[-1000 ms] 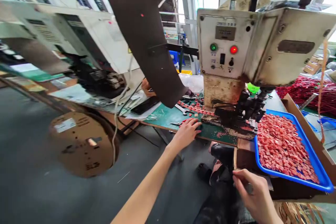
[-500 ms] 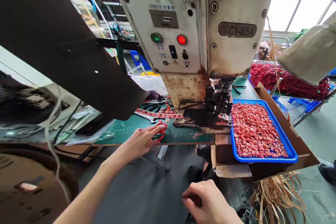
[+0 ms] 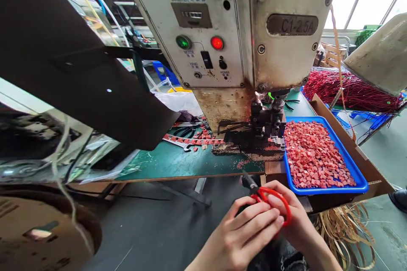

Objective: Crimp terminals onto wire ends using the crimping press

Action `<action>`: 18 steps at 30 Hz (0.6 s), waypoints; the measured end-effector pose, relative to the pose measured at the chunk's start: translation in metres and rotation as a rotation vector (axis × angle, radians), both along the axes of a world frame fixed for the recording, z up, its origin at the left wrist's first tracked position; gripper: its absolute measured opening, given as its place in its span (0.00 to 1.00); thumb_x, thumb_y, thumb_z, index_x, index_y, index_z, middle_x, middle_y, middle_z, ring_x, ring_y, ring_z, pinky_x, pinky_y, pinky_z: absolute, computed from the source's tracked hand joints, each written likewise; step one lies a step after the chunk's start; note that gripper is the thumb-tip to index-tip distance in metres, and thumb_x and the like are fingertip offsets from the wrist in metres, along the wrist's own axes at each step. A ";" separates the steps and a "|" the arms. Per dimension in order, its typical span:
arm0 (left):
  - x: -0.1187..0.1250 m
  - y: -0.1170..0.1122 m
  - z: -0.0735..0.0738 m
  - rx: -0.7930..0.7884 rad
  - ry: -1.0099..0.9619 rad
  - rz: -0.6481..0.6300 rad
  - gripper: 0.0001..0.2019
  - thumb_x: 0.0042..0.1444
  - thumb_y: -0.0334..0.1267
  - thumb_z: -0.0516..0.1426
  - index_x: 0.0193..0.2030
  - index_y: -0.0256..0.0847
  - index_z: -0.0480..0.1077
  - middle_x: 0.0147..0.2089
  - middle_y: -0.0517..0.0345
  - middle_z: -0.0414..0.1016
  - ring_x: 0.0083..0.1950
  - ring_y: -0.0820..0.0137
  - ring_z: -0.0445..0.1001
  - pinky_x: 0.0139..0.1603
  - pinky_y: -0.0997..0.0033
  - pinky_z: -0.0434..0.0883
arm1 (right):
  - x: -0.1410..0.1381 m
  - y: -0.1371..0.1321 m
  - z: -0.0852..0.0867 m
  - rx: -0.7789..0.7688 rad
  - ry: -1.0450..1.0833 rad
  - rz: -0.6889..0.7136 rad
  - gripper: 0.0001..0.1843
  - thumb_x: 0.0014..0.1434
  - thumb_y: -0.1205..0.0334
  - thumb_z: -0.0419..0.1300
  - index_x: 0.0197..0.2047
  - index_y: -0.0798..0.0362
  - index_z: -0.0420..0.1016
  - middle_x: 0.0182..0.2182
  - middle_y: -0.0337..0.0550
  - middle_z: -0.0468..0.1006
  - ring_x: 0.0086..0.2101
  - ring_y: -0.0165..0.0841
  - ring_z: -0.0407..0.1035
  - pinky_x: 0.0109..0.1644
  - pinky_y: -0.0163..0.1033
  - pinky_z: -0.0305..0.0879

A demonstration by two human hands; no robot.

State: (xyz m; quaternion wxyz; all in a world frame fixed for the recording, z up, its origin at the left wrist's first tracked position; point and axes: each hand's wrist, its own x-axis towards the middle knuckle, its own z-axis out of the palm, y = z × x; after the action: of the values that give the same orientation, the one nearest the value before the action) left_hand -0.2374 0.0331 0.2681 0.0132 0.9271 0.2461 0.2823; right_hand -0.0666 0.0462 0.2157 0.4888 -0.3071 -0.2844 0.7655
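Red-handled scissors (image 3: 284, 205) are held between my two hands in front of the table edge, dark blades pointing up and left. My left hand (image 3: 241, 230) is closed, its fingers pressed around the near side of the handles. My right hand (image 3: 294, 211) grips the handle loops from the right, partly covered by the scissors and my left fingers. Beyond the blades stands a worn press machine (image 3: 222, 112) with its black punch tooling (image 3: 269, 120). A strip of red pieces (image 3: 187, 140) runs into it from the left.
A blue tray (image 3: 361, 186) of small red squares rests on a cardboard box (image 3: 378, 178) to the right. A wrench (image 3: 186, 148) lies on the green table (image 3: 178, 165). A black panel (image 3: 104, 76) juts in at left. Tan strips (image 3: 345, 233) hang at lower right.
My left hand has picked up the scissors from the table and brought them right and down to my right hand, which now grips the handles too. The view has shifted slightly.
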 end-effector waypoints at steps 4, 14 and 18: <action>0.015 0.012 -0.011 -0.039 -0.125 -0.031 0.25 0.66 0.25 0.52 0.67 0.49 0.69 0.57 0.53 0.83 0.58 0.67 0.79 0.65 0.64 0.74 | 0.032 0.007 0.009 0.009 -0.095 -0.067 0.23 0.48 0.50 0.76 0.45 0.49 0.78 0.34 0.42 0.83 0.28 0.32 0.75 0.31 0.33 0.71; -0.025 0.054 -0.049 -0.658 -1.007 0.663 0.14 0.58 0.52 0.63 0.38 0.44 0.80 0.20 0.66 0.68 0.23 0.74 0.67 0.25 0.77 0.67 | 0.055 0.056 0.047 0.334 -0.747 -0.207 0.26 0.54 0.40 0.69 0.43 0.54 0.80 0.24 0.36 0.76 0.12 0.25 0.64 0.12 0.29 0.54; -0.025 0.095 -0.053 -0.938 -1.426 0.625 0.25 0.42 0.61 0.70 0.35 0.41 0.78 0.25 0.62 0.75 0.29 0.71 0.75 0.34 0.72 0.74 | 0.049 0.070 0.052 0.376 -0.814 -0.176 0.23 0.56 0.42 0.66 0.40 0.55 0.80 0.23 0.37 0.75 0.11 0.24 0.62 0.12 0.29 0.51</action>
State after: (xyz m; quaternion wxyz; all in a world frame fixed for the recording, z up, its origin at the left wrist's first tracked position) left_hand -0.2629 0.1278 0.2154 0.4611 0.3232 0.5095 0.6506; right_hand -0.0175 0.1165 0.2674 0.4479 -0.5117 -0.5601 0.4731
